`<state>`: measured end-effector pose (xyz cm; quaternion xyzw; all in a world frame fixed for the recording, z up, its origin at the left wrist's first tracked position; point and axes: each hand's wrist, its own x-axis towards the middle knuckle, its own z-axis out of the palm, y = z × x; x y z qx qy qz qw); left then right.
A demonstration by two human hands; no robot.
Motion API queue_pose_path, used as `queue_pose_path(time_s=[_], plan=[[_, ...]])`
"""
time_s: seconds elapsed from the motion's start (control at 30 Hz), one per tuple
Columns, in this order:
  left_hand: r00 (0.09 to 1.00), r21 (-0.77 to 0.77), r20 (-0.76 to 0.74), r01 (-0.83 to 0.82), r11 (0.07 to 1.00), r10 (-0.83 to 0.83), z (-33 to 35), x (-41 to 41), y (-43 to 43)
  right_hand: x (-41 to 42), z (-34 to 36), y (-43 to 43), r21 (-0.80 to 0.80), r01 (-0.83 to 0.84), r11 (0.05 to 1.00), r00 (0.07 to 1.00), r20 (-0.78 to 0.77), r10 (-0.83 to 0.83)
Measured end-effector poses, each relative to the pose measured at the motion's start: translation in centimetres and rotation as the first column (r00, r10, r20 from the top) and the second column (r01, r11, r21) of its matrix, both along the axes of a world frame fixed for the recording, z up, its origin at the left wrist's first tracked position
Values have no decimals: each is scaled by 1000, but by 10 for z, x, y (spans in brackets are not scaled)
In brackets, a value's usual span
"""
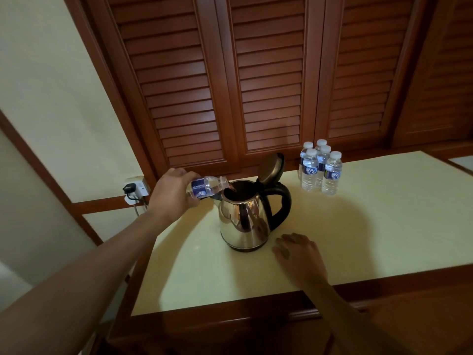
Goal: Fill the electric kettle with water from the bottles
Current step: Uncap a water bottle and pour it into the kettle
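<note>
Pouring cleanly means the left hand [170,193], fingers wrapped round the tipped bottle [207,187], keeps its neck over the open kettle [245,213] mid-table [358,239], while the right hand [298,253] rests flat, empty, nearby.

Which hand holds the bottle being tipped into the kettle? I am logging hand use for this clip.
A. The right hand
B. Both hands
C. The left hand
C: the left hand tilts the bottle over the open kettle, while the right hand rests flat on the countertop.
</note>
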<state>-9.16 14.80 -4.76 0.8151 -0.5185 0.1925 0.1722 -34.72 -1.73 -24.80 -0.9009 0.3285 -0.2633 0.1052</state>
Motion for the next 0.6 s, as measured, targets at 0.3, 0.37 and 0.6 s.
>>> queue_pose_path(time_s=[0.3, 0.37, 0.6], plan=[[999, 15, 44, -6, 1000, 5, 2, 2, 2, 0, 2, 1, 7, -10, 1000, 999, 35, 9], [998, 20, 61, -5, 1000, 4, 2, 3, 3, 0, 0, 1, 5, -10, 1000, 1000, 29, 10], [996, 26, 90, 2, 1000, -5, 5, 4, 1, 1, -3, -2, 16, -9, 1000, 1000, 10, 9]])
